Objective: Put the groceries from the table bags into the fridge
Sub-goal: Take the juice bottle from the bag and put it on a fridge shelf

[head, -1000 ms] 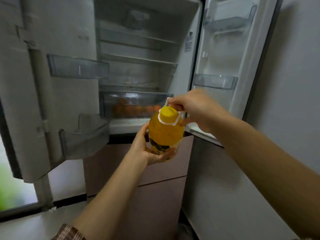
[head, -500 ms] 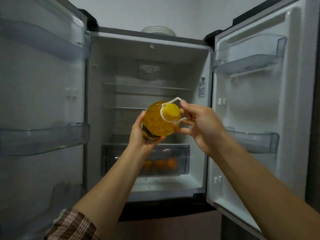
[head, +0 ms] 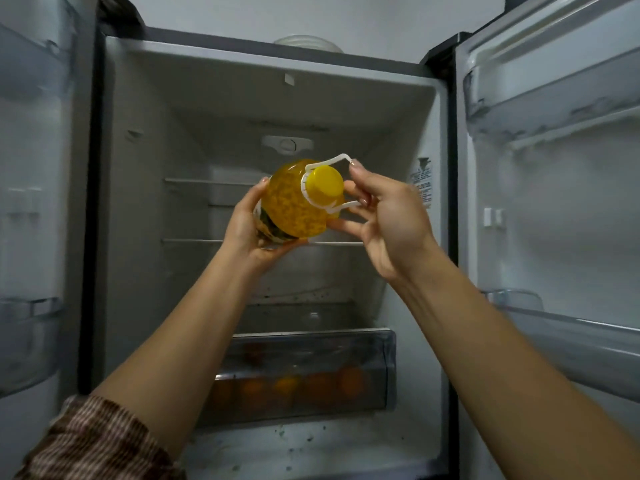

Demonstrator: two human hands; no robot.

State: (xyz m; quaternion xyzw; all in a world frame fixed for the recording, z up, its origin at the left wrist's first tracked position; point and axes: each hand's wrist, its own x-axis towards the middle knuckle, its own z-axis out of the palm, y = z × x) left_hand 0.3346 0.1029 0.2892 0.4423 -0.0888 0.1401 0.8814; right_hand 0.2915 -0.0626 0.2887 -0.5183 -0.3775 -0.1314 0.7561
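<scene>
- Two hands share one load. My left hand [head: 247, 226] cups the lower body and base of the yellow bottle [head: 296, 206], with fingers and thumb curled round it.
- My right hand [head: 391, 216] takes the cap end. Its fingertips pinch the white carry handle [head: 334, 160] looped round the yellow cap [head: 323, 181], and its thumb lies against the bottle's shoulder.
- Bottle position: in the air before the open fridge [head: 145, 202], about level with the lower wire shelf [head: 194, 241] and touching nothing but my hands.
- Long axis: tilted well off upright. The cap points towards me and to my right. The base points away, into the compartment and to my left.
- Governing relation: the base leads, and the left hand is the one nearer the shelves. In my judgement the next move is to right the bottle and seat its base on a shelf, with the left hand bearing and the right steadying.
- Further out: the crisper drawer [head: 311, 336] below holds oranges [head: 318, 382]. The left door [head: 31, 168] and right door [head: 554, 202] stand open on either side.
</scene>
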